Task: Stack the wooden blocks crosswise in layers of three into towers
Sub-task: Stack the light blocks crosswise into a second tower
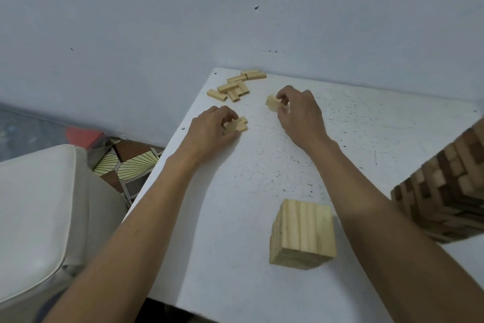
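Well, in the head view both bare forearms stretch far out over the white counter point(366, 139), wrists low to its surface. The left hand point(212, 128) sits near the counter's left edge, its back turned up and outward. Its fingers point(230, 114) are curled round a small bunch of pale blocks point(239, 125) lying on the counter (two or three; I cannot count them for sure). The right hand point(301, 113) is a little farther out, knuckles up, fingers bent down and pinching a single block point(271, 103) by one end. Whether that block touches the counter I cannot tell. The two hands are apart, with bare counter between them.

Beyond them, in the far left corner against the wall point(131, 34), a loose pile of blocks point(235, 85) lies flat, some overlapping. Nearer, between the forearms and just beside the right one, stands a short pale tower point(303, 233), its top layer laid side by side. At the right edge rises a taller tower of mixed dark and light blocks point(450, 191), partly cut off. Left of the counter are a white cushioned seat point(34, 204) and a patterned floor point(131, 163).
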### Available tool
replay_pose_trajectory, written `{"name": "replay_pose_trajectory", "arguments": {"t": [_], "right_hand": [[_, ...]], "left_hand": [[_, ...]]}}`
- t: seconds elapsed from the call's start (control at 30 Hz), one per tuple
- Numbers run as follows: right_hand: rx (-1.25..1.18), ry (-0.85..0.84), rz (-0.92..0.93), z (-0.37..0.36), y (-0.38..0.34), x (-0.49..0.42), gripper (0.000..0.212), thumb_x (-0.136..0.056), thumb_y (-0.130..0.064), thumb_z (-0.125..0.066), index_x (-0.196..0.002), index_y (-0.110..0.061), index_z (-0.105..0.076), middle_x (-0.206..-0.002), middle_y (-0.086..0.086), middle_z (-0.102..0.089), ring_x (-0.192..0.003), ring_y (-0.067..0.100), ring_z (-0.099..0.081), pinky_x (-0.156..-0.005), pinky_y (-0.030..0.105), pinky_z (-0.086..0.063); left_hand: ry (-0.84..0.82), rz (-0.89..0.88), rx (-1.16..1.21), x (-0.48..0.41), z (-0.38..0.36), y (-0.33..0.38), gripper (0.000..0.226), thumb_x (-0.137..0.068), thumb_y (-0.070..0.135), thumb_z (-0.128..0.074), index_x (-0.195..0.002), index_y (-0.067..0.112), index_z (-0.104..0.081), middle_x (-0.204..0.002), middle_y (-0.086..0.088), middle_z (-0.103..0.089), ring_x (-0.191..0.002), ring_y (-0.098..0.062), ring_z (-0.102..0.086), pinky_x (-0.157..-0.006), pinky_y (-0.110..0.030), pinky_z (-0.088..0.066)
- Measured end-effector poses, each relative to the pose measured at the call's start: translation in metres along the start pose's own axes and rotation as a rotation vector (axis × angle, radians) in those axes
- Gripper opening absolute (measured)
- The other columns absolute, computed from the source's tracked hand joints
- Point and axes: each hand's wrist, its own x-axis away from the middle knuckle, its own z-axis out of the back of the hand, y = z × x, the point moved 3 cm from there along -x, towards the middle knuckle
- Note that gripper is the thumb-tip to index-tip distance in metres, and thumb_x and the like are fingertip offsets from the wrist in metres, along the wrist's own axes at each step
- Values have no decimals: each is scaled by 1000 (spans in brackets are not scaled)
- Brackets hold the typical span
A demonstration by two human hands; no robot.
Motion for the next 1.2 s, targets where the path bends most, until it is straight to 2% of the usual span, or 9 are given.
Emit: {"name": "replay_pose_trajectory", "arguments": {"t": [0.17, 0.27, 0.4, 0.53, 0.67, 0.73, 0.9, 1.03, 1.2], "right_hand": [[-333, -200, -93, 25, -6, 51, 17, -90, -6, -59, -94, -19, -69, -95, -9, -66, -75, 12, -54, -70, 22, -46], [-308, -265, -50, 37, -10, 75, 14, -88, -9, -63, -90, -22, -69, -98, -6, -61, -83, 11, -57, -74, 18, -46], [-261, -302, -21, 45, -8, 91, 9, -90, -13, -67, -88, -21, -71, -101, -6, -55, -86, 7, -59, -78, 15, -48], [-186, -302, 28, 44, -7, 99, 13, -88, -12, -67, -85, -25, -67, -96, -5, -57, -83, 8, -59, -75, 22, -49], [-165, -310, 46, 43, -12, 107, 16, -86, -18, -71, -89, -30, -61, -93, -5, -59, -81, 12, -56, -73, 27, -46], [-149, -317, 34, 42, -13, 110, 18, -85, -21, -72, -99, -26, -61, -101, -3, -58, -87, 12, -53, -76, 28, -45], [-72, -386, 10, 46, -13, 114, 51, -85, -36, -67, -133, -26, -55, -134, -2, -54, -120, 24, -47, -99, 41, -42], [-54, -398, -15, 53, -10, 121, 39, -89, -35, -70, -126, -28, -62, -129, -9, -58, -118, 19, -41, -99, 39, -40], [-80, -376, -11, 57, -10, 126, 37, -88, -37, -71, -124, -26, -64, -130, -10, -59, -115, 18, -42, -99, 40, -40]], "left_hand": [[-20, -12, 29, 17, -8, 21, 20, -76, 52, -59, -92, 40, -57, -98, 13, -60, -96, -14, -55, -83, -31, -41], [-64, 3, 105, 28, -14, 33, 10, -83, 37, -72, -88, 30, -65, -96, 11, -58, -89, -7, -56, -76, -24, -41], [-79, -8, 186, 39, -19, 48, 10, -82, 31, -77, -83, 26, -69, -93, 10, -59, -80, -4, -59, -68, -16, -41], [-66, -27, 229, 48, -22, 56, 9, -82, 34, -77, -79, 27, -72, -92, 10, -62, -78, -3, -59, -66, -14, -44], [-166, -125, 197, 49, -23, 60, 17, -83, 41, -76, -90, 25, -74, -99, 7, -64, -88, -5, -60, -77, -18, -45], [-211, -163, 152, 52, -24, 62, 25, -74, 40, -84, -93, 29, -72, -104, 7, -63, -91, -5, -60, -80, -19, -47], [-250, -212, 175, 54, -26, 64, 26, -74, 31, -86, -96, 28, -73, -110, 8, -65, -96, -5, -60, -88, -27, -51], [-255, -241, 171, 58, -29, 68, 28, -77, 33, -84, -99, 33, -67, -114, 9, -66, -100, -7, -58, -88, -27, -48], [-228, -205, 96, 60, -25, 58, 39, -77, 39, -83, -111, 31, -65, -114, 6, -61, -96, -6, -55, -82, -16, -40]]}}
